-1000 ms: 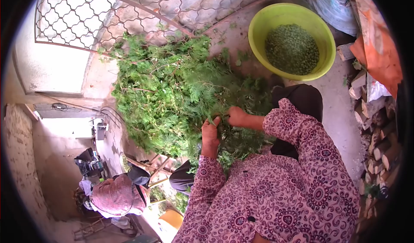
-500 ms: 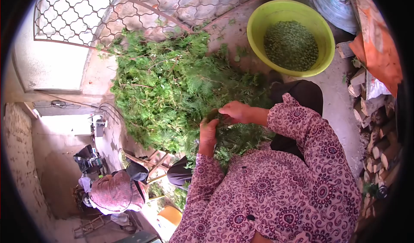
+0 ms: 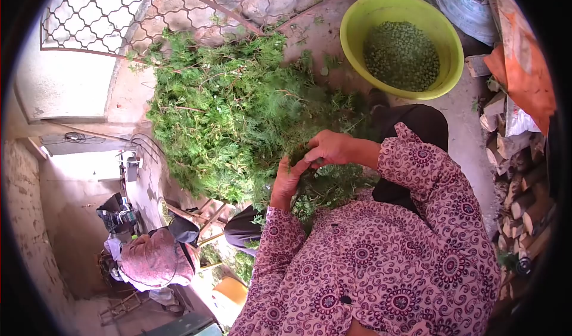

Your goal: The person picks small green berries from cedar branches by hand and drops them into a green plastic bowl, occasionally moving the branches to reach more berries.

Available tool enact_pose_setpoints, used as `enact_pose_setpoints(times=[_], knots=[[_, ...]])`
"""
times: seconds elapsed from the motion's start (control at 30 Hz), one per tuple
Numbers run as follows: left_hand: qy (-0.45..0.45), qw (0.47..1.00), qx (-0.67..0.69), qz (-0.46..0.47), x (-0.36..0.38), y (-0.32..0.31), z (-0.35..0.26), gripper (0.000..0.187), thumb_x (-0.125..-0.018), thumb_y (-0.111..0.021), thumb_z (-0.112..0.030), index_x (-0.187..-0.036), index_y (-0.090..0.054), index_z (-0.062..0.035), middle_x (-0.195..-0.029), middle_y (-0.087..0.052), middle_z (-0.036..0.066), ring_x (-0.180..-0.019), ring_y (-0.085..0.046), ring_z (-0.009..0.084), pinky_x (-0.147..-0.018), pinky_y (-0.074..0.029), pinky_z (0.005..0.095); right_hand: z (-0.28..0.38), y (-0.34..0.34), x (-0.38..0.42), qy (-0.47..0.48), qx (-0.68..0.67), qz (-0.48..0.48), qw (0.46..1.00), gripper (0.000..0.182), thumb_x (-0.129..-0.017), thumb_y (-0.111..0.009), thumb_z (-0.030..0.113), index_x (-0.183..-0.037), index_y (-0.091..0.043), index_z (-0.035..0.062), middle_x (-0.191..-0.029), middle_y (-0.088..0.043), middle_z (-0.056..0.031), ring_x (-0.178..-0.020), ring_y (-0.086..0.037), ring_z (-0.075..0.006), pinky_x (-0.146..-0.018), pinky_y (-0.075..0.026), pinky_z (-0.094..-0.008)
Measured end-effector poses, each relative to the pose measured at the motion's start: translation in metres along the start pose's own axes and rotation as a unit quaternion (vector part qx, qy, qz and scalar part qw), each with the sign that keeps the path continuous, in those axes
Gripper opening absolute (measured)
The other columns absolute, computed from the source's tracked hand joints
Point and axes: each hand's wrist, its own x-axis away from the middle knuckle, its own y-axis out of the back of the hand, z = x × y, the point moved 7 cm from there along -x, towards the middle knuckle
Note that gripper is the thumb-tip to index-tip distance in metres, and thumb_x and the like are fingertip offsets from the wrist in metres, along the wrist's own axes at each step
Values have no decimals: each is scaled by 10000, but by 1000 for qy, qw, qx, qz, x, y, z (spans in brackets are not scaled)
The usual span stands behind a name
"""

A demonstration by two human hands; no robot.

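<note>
Meeting over the branches [image 3: 220, 106], left hand [image 3: 286, 180] and right hand [image 3: 332, 148] curl fingers [image 3: 314, 155] inward, presumably for control; whether they pinch anything is unclear.

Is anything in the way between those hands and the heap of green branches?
Nothing visible is. The left hand and right hand meet at the near side of the green branches. The yellow-green basin stands farther off to the right, not between them.

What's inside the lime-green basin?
A heap of small, roundish green pieces lies inside the lime-green basin, with bare inner wall showing around it. The floor under the heap, and anything buried, is covered.
</note>
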Motion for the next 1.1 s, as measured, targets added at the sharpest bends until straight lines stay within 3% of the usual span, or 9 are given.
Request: enact_pose_setpoints(times=[0.13, 0.2, 0.53, 0.6, 0.67, 0.8, 0.97, 1.0, 1.1], knots=[[3, 988, -154, 9, -8, -4, -2, 330, -760, -642, -120, -1056, -547, -8, -923, -599, 45, -812, -562, 116, -735, -455, 246, 20, -4, 12, 1, 168, -21, 986, 126, -744, -578, 92, -766, -590, -32, -682, -594, -76, -605, -583, -150, -552, -487, -271], [-4, 982, -191, 10, -10, -3, -1, 325, -758, -648, -122, -1048, -555, -8, -912, -599, 40, -797, -557, 101, -726, -451, 237, 41, -11, 14, 83, 485, -24, 870, 151, -716, -603, 105, -750, -589, -41, -622, -603, -73, -552, -591, -136, -517, -481, -257], [27, 965, -259, 22, 13, 9, -27, 201, -743, -659, -124, -913, -630, -20, -757, -615, -5, -677, -529, 57, -604, -426, 213, 46, -13, 14, 26, 367, 63, 928, 128, -662, -555, 65, -756, -604, -7, -639, -618, -108, -557, -603, -144, -544, -484, -275], [58, 965, -254, 22, 26, 24, -29, 185, -735, -664, -114, -897, -639, -29, -753, -616, -7, -668, -530, 57, -604, -425, 210, 73, 7, 6, 212, 654, -59, 723, 175, -666, -532, 64, -816, -613, 25, -670, -622, -115, -571, -600, -161, -587, -483, -293], [-66, 980, -184, -35, 33, 52, -47, 170, -710, -679, -70, -877, -653, -57, -731, -615, -8, -667, -551, 74, -623, -438, 213, 115, 38, 22, 220, 674, -219, 670, 208, -691, -521, 78, -874, -618, 61, -667, -608, -122, -601, -596, -209, -618, -473, -320], [-126, 979, -99, -125, 57, 72, -67, 189, -670, -700, -14, -840, -641, -75, -743, -615, 9, -689, -573, 108, -661, -463, 237, 191, 74, 95, 335, 382, -382, 772, 210, -747, -530, 116, -923, -598, 24, -760, -604, -147, -714, -586, -306, -670, -462, -361], [-188, 961, -56, -197, 68, 81, -93, 246, -627, -717, 32, -790, -578, -89, -807, -608, 51, -721, -584, 156, -688, -486, 277, 217, 98, 141, 386, 560, -663, 313, 234, -724, -597, 170, -845, -580, -29, -847, -583, -204, -796, -566, -334, -726, -443, -403], [-201, 958, -64, -192, 71, 75, -101, 247, -628, -716, 30, -798, -581, -88, -806, -607, 52, -723, -584, 157, -689, -486, 275, 214, 98, 140, 387, 560, -663, 311, 234, -724, -597, 170, -845, -580, -29, -847, -583, -204, -796, -566, -334, -726, -443, -403], [-214, 954, -54, -205, 79, 65, -113, 204, -666, -713, -70, -826, -586, -76, -804, -609, 62, -729, -582, 160, -697, -486, 304, 188, 108, 95, 310, 550, -468, 619, 332, -710, -593, 274, -888, -573, -6, -878, -575, -206, -814, -555, -342, -739, -437, -417]])
